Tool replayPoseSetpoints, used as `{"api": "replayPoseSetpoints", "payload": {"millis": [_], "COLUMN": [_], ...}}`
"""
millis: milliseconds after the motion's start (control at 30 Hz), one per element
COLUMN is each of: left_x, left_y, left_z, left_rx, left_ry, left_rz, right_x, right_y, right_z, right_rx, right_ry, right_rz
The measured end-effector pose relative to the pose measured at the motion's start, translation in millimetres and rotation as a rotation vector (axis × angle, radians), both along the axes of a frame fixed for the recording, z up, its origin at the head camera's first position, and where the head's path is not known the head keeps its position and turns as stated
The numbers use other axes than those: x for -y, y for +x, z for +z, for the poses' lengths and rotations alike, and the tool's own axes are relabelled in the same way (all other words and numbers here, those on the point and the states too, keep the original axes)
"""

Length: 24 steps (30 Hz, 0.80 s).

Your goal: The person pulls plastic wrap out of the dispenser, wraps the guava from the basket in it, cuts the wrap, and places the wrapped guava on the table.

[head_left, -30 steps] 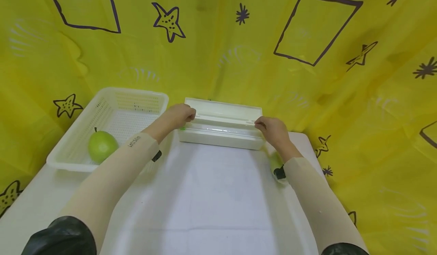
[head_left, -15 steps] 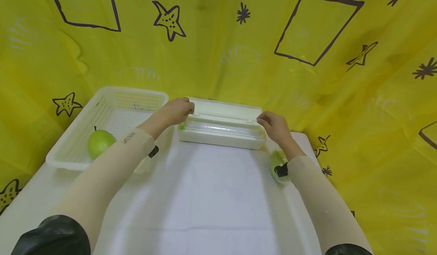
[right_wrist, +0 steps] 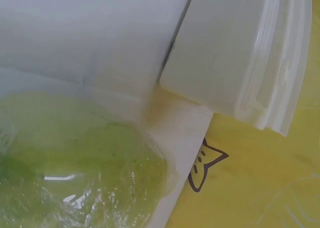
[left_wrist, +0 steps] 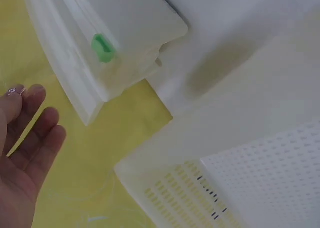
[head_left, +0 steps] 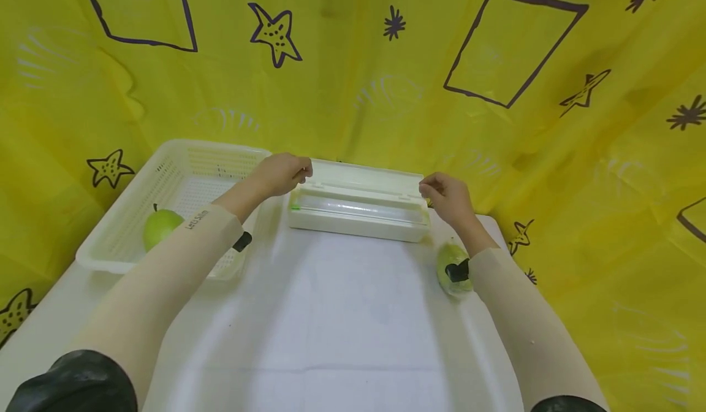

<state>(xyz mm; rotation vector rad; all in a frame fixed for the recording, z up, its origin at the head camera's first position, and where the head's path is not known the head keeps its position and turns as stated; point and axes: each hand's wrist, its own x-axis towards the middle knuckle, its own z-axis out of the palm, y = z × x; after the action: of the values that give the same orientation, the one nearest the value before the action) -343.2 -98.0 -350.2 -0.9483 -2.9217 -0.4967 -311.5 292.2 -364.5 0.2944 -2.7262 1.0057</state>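
A white cling film box (head_left: 355, 225) lies at the back of the table, its lid (head_left: 358, 176) raised and the shiny film roll (head_left: 353, 206) showing inside. My left hand (head_left: 282, 174) is above the box's left end. In the left wrist view, a crumpled clear bit of cling film (left_wrist: 16, 91) is pinched between thumb and forefinger. Above the right end, my right hand (head_left: 448, 200) has thumb and fingertips together, pinching the film's other side; the film between is barely visible. Near my right wrist lies a green pear (head_left: 453, 270) wrapped in clear film.
A white perforated basket (head_left: 176, 145) at the left holds an unwrapped green pear (head_left: 162, 227). A green slider (left_wrist: 102, 47) sits on the box's left end. The white table (head_left: 353, 320) meets a yellow patterned curtain (head_left: 342, 62) right behind the box.
Both hands have risen up and away from the box toward the curtain, drifting slightly apart, with the film pinched between their fingers. The box has stayed in place.
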Motion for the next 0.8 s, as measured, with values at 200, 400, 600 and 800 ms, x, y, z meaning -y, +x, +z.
{"api": "replayPoseSetpoints", "payload": {"millis": [200,400,600,800], "left_x": [0,3,4,7], "left_y": [1.8,4.2,5.3,7.2], "left_z": [8.3,16.1,17.5,15.6], "left_rx": [-0.102,-0.156,-0.163,-0.017], "left_ry": [-0.004,0.011,0.114,0.288], "left_rz": [-0.025,-0.043,-0.053,-0.042], "right_x": [-4,-4,-3,-3], "right_y": [3.5,5.7,7.5,9.2], "right_z": [6.1,14.8,22.6,28.0], "right_rx": [-0.018,-0.034,-0.052,-0.067], "right_ry": [0.008,-0.010,-0.027,-0.068], "right_rz": [-0.013,-0.008,-0.025,-0.018]}}
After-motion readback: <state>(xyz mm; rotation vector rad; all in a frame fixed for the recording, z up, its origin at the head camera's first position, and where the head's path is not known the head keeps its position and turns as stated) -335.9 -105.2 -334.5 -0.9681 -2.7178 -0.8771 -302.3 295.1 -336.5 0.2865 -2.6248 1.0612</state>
